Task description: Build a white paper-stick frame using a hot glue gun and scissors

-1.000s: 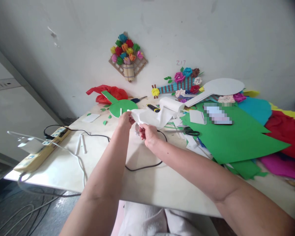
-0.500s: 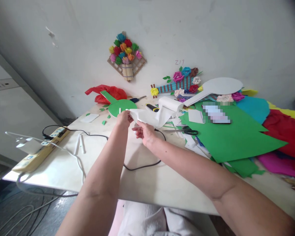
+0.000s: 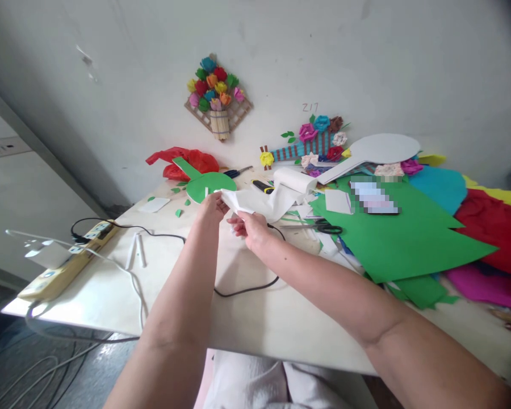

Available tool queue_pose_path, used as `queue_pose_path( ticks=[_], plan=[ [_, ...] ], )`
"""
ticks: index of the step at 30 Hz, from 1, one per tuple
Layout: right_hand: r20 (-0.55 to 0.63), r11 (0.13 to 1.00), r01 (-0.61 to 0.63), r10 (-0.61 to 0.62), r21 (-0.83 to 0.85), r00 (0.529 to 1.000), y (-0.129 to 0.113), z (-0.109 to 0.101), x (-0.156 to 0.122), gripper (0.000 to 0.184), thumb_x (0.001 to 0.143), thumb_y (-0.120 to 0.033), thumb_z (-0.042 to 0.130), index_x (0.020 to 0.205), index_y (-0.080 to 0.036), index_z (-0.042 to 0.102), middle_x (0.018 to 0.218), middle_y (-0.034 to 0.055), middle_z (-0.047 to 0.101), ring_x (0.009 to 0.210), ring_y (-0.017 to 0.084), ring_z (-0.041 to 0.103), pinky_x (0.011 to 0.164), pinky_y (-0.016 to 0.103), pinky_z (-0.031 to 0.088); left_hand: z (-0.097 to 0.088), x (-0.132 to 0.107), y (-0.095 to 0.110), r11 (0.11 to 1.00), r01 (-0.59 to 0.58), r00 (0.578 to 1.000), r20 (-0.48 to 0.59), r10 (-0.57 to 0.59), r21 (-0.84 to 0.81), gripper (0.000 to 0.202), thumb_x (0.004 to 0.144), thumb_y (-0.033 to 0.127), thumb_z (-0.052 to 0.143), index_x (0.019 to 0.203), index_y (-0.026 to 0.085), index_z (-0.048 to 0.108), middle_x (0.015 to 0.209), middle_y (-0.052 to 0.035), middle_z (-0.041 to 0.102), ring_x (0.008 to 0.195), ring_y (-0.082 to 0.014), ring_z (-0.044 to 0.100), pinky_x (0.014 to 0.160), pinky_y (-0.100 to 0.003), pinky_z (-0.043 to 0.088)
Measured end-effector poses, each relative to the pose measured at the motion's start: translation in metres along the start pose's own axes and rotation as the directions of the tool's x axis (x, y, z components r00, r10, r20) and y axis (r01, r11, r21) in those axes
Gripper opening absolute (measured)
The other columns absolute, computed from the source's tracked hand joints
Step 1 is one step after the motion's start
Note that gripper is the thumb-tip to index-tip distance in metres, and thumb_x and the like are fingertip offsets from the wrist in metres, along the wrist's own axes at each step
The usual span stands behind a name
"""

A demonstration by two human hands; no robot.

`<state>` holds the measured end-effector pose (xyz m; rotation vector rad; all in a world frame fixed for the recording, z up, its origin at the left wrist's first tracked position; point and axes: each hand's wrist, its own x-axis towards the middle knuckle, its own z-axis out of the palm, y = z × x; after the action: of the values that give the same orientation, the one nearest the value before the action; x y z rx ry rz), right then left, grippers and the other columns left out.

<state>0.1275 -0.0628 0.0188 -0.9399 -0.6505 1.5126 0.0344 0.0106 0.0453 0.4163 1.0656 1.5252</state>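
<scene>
Both my hands meet over the middle of the table on a loose sheet of white paper [image 3: 259, 203] that trails from a white roll [image 3: 296, 180]. My left hand [image 3: 210, 208] pinches the sheet's near left corner. My right hand [image 3: 249, 228] grips the paper's lower edge just beside it, fingers closed. A green paddle-shaped cut-out [image 3: 208, 184] lies right behind my left hand. A black cable [image 3: 247, 288] loops across the table under my forearms.
Scissors [image 3: 323, 228] and large green paper sheets [image 3: 409, 238] lie to the right, with red, blue and magenta sheets beyond. A power strip [image 3: 63, 264] with a plugged charger sits at the left edge. White paper sticks [image 3: 137, 250], a red bag [image 3: 183, 160] and paper-flower crafts stand near the wall.
My hands stay together on the white paper; the right hand has shifted its grip slightly up and left along the edge. The view has drifted a little.
</scene>
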Motion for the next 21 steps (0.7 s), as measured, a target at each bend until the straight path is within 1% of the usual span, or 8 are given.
queue_pose_path(
  ticks=[5, 8, 10, 12, 15, 18, 21],
  plan=[
    [-0.009, 1.0, 0.004, -0.004, -0.008, 1.0, 0.0, 0.001, -0.003, 0.013, 0.078, -0.011, 0.047, 0.065, -0.011, 0.052, 0.049, 0.0022, 0.061, 0.031, 0.006, 0.044, 0.03, 0.017, 0.034, -0.001, 0.002, -0.003, 1.0, -0.023, 1.0, -0.005, 0.023, 0.003, 0.011, 0.079, 0.008, 0.05, 0.07, 0.015, 0.049, 0.055, -0.0006, 0.056, 0.048, -0.0094, 0.057, 0.054, -0.02, 0.05],
    [-0.002, 1.0, 0.007, -0.007, 0.001, 1.0, -0.001, 0.001, -0.002, 0.014, 0.078, -0.012, 0.048, 0.065, -0.011, 0.053, 0.049, 0.002, 0.061, 0.031, 0.006, 0.044, 0.03, 0.016, 0.033, -0.002, 0.0, -0.002, 1.0, -0.021, 0.999, 0.035, 0.021, 0.005, 0.012, 0.083, 0.021, 0.051, 0.072, 0.015, 0.05, 0.055, -0.0011, 0.056, 0.049, -0.0104, 0.058, 0.055, -0.022, 0.051],
    [0.005, 1.0, 0.012, -0.012, 0.01, 1.0, -0.001, 0.0, -0.002, 0.013, 0.078, -0.013, 0.049, 0.066, -0.011, 0.054, 0.048, 0.0016, 0.061, 0.031, 0.006, 0.044, 0.03, 0.016, 0.033, -0.003, -0.003, 0.0, 1.0, 0.008, 0.997, 0.077, -0.01, 0.024, 0.021, 0.085, 0.032, 0.048, 0.074, 0.014, 0.051, 0.056, -0.0028, 0.057, 0.05, -0.0123, 0.059, 0.054, -0.024, 0.051],
    [0.008, 1.0, 0.011, -0.011, 0.015, 1.0, 0.0, 0.0, -0.002, 0.012, 0.078, -0.013, 0.049, 0.067, -0.011, 0.054, 0.048, 0.0008, 0.06, 0.031, 0.006, 0.044, 0.031, 0.016, 0.034, -0.004, -0.007, 0.002, 0.997, 0.041, 0.993, 0.107, -0.047, 0.06, 0.027, 0.086, 0.037, 0.045, 0.074, 0.013, 0.052, 0.057, -0.0052, 0.059, 0.05, -0.0139, 0.059, 0.052, -0.026, 0.052],
    [0.014, 1.0, 0.011, -0.011, 0.014, 1.0, 0.0, 0.0, -0.002, 0.013, 0.079, -0.014, 0.05, 0.067, -0.011, 0.055, 0.046, 0.0002, 0.059, 0.031, 0.005, 0.043, 0.03, 0.016, 0.034, -0.007, -0.012, 0.002, 0.989, 0.076, 0.984, 0.149, -0.095, 0.131, 0.02, 0.084, 0.029, 0.05, 0.073, 0.013, 0.053, 0.057, -0.0066, 0.06, 0.05, -0.0149, 0.059, 0.051, -0.027, 0.052],
    [0.018, 1.0, 0.027, -0.027, 0.007, 0.999, 0.001, 0.0, -0.001, 0.017, 0.08, -0.014, 0.049, 0.064, -0.011, 0.055, 0.047, 0.0012, 0.059, 0.031, 0.006, 0.045, 0.03, 0.016, 0.034, -0.011, -0.011, -0.003, 0.961, 0.12, 0.964, 0.201, -0.173, 0.248, 0.01, 0.076, 0.019, 0.06, 0.07, 0.013, 0.055, 0.053, -0.0054, 0.058, 0.045, -0.0156, 0.057, 0.046, -0.028, 0.05],
    [-0.009, 1.0, 0.023, -0.023, -0.008, 1.0, 0.0, 0.0, -0.001, 0.018, 0.08, -0.014, 0.049, 0.064, -0.011, 0.054, 0.046, 0.0012, 0.059, 0.032, 0.006, 0.045, 0.03, 0.017, 0.035, -0.015, -0.008, -0.009, 0.949, 0.099, 0.953, 0.245, -0.177, 0.299, 0.011, 0.07, 0.012, 0.065, 0.067, 0.013, 0.055, 0.051, -0.0054, 0.057, 0.043, -0.0157, 0.055, 0.04, -0.026, 0.047]
  ],
)
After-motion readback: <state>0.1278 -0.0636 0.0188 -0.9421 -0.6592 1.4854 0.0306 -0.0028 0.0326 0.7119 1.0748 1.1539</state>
